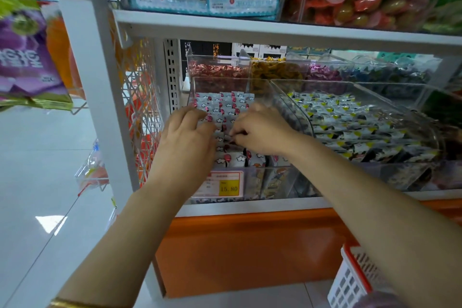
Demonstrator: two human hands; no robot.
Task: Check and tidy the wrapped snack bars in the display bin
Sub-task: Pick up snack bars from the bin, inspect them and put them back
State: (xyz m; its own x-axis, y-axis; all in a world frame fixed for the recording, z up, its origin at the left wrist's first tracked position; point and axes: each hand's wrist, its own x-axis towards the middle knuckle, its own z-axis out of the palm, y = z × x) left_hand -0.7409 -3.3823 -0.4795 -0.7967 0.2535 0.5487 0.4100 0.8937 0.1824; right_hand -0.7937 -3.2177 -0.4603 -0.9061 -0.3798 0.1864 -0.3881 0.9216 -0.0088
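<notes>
White metal shelving (275, 30): fills my remote feed, its middle tier lined with clear bins.
Display bin (252, 184): clear plastic, at the tier's left end; I see both hands reaching in.
Neighbouring bin (295, 112): just beside it on the right, heaped with yellow-cornered packets.
Snack bars (225, 105): white wrappers with red marks, lying in rows inside the display bin.
Left hand (186, 137): fingers spread and fairly straight, resting on the bars.
Right hand (260, 132): fingers curled, tips pinching one wrapper mid-bin.
Price tag (220, 184): yellow panel reading 15.80, on the bin's front.
</notes>
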